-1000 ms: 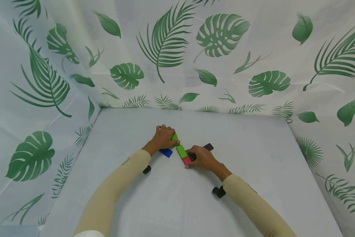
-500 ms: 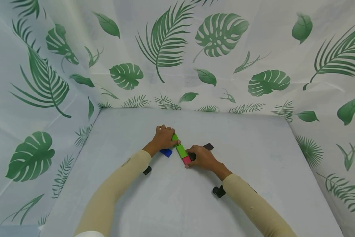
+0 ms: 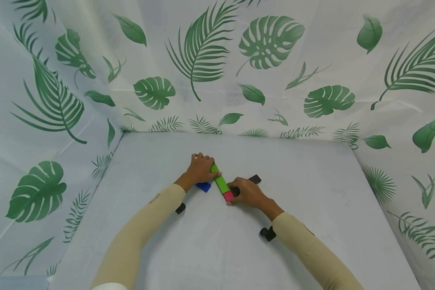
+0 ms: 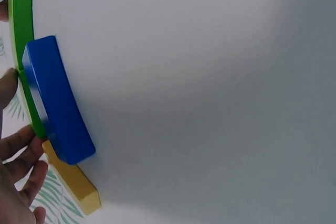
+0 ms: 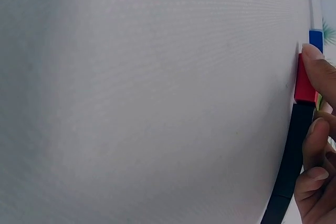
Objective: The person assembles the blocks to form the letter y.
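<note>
In the head view my left hand (image 3: 200, 168) grips the far green block (image 3: 214, 168) between thumb and fingers. A second green block (image 3: 222, 185) lies end to end with it, and a red block (image 3: 228, 196) touches its near end. My right hand (image 3: 248, 192) pinches the red block, thumb at its near end, fingers beside a black block (image 5: 295, 140) that butts against the red one in the right wrist view. A blue block (image 4: 59, 100) lies near my left wrist. Past it, a yellow block (image 4: 73, 182) shows in the left wrist view, hidden by my hand from above.
Another black block (image 3: 255, 179) extends beyond my right hand. The blocks lie on a pale tabletop (image 3: 217, 249). Leaf-printed cloth (image 3: 217, 108) rises behind and at both sides. Small black devices hang under both wrists, including one (image 3: 268, 234) on the right.
The small gap between the two green blocks has closed, as the near green and red blocks shifted slightly away from me. Both hands have kept almost the same place and hold.
</note>
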`<state>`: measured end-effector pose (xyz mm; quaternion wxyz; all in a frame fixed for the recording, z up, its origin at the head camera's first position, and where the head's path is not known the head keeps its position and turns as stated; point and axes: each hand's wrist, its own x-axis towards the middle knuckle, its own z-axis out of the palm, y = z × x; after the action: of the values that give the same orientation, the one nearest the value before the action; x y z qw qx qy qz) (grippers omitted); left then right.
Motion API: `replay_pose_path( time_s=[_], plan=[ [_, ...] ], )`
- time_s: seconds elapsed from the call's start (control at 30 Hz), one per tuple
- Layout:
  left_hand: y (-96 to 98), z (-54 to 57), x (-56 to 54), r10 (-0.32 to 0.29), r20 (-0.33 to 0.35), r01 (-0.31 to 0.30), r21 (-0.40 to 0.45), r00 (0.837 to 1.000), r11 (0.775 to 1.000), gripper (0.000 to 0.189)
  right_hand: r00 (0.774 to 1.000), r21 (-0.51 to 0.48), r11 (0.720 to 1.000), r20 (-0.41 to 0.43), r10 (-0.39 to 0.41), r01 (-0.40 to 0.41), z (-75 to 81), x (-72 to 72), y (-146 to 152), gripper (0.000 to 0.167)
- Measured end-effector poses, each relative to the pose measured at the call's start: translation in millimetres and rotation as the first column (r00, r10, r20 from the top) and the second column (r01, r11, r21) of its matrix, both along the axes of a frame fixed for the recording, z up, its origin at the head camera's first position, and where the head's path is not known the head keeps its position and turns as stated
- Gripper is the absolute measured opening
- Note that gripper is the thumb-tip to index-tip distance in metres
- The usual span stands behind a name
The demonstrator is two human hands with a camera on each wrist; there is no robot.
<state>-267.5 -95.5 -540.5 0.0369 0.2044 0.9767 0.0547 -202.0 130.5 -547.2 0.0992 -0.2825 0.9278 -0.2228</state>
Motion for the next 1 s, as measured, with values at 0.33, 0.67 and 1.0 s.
replay_pose_path(
  time_s=[0.33, 0.67, 1.0],
  plan=[
    [-8.8, 2.6, -2.4, -0.060, 0.070, 0.063, -0.034, 0.996, 0.997, 0.076, 1.000, -0.011, 1.000, 0.010, -0.005, 0.005, 2.9, 1.0, 0, 0.063],
    [-10.7, 4.6, -0.1, -0.081, 0.078, 0.086, -0.067, 0.994, 0.994, 0.083, 1.000, -0.021, 1.000, 0.015, 0.010, -0.010, 2.2, 0.3, 0, 0.063],
    [-10.8, 5.2, 1.6, -0.080, 0.078, 0.083, -0.033, 0.994, 0.996, 0.082, 1.000, 0.003, 1.000, 0.014, 0.000, 0.000, 2.6, 0.5, -1, 0.064]
  ],
)
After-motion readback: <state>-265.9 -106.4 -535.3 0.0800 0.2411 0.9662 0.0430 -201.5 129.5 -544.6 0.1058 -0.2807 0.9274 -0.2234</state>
